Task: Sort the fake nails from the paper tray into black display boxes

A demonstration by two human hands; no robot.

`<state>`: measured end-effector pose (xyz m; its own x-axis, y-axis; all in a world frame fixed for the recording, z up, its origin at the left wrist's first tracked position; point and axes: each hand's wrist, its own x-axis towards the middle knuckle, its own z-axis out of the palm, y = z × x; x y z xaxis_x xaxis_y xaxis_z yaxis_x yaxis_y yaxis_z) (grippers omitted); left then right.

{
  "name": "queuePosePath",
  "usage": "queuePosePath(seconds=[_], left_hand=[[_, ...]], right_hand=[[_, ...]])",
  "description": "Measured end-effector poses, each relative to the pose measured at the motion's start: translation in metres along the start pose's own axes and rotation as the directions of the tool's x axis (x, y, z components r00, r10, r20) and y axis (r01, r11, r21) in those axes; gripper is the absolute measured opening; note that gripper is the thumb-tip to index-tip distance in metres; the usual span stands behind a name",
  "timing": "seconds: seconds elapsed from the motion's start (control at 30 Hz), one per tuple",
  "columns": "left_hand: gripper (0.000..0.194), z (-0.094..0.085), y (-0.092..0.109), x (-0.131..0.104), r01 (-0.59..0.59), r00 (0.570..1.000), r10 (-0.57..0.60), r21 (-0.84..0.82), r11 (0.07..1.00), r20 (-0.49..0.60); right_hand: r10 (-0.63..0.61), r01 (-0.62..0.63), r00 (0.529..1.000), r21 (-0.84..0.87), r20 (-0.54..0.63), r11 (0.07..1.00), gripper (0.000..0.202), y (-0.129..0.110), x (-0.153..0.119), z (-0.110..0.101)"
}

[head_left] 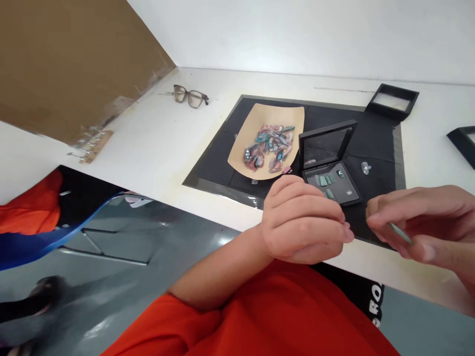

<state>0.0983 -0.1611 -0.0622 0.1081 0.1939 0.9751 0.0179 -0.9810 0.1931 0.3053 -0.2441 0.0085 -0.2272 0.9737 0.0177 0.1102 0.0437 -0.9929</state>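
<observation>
My right hand pinches a thin, pale green press-on nail, seen edge-on between thumb and fingers. My left hand is closed just left of it, with the fingers curled over; whatever they hold, if anything, is hidden. Behind my left hand an open black display case lies on a dark mat, its framed lid raised. Several green press-on nails and small charms rest inside. Beside the case, a tan paper tray holds a heap of pink, teal and clear press-on nails.
A black frame lies at the mat's back right corner, another frame at the right edge. A small clear piece lies on the mat. Glasses sit back left on the white table. A brown panel stands left.
</observation>
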Motion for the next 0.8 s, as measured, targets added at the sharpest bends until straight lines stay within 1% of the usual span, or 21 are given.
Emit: queuePosePath(seconds=[0.07,0.17,0.33,0.43,0.53,0.6,0.67,0.73,0.8], left_hand=[[0.013,0.001,0.000,0.000,0.001,1.000,-0.001,-0.001,1.000,-0.005],[0.014,0.004,0.000,0.000,0.002,1.000,-0.002,-0.005,1.000,-0.014],[0.014,0.005,0.000,-0.002,-0.002,1.000,0.001,-0.014,1.000,-0.020],[0.014,0.006,0.000,-0.003,-0.005,1.000,0.005,-0.020,1.000,-0.023],[0.016,0.009,-0.001,-0.004,-0.011,0.999,0.010,-0.026,1.000,-0.049],[0.016,0.012,-0.002,-0.004,-0.026,0.997,0.024,-0.036,0.999,-0.071],[0.015,0.014,-0.003,-0.005,-0.043,0.996,0.039,-0.041,0.998,-0.081],[0.015,0.014,-0.004,-0.005,-0.046,0.996,0.043,-0.037,0.998,-0.080],[0.016,0.014,-0.004,-0.005,-0.042,0.997,0.040,-0.031,0.999,-0.071]], right_hand=[[0.000,0.000,1.000,-0.011,-0.008,1.000,0.020,0.001,0.000,-0.002],[-0.003,0.004,1.000,-0.021,0.012,1.000,0.025,0.003,0.000,-0.003],[-0.013,0.010,0.999,0.060,0.051,0.998,0.030,0.006,0.002,-0.003],[-0.028,0.021,0.996,0.075,0.088,0.997,0.036,0.007,0.000,-0.004],[0.033,-0.038,0.998,0.097,0.052,0.995,0.042,0.007,-0.005,-0.005],[0.083,-0.087,0.996,0.118,0.039,0.989,0.041,0.006,-0.009,-0.005],[0.106,-0.111,0.994,0.142,0.040,0.984,0.035,0.006,-0.011,-0.005],[0.086,-0.091,0.995,0.151,0.041,0.984,0.033,0.008,-0.011,-0.006],[0.036,-0.043,0.998,0.133,0.057,0.990,0.037,0.012,-0.010,-0.010]])
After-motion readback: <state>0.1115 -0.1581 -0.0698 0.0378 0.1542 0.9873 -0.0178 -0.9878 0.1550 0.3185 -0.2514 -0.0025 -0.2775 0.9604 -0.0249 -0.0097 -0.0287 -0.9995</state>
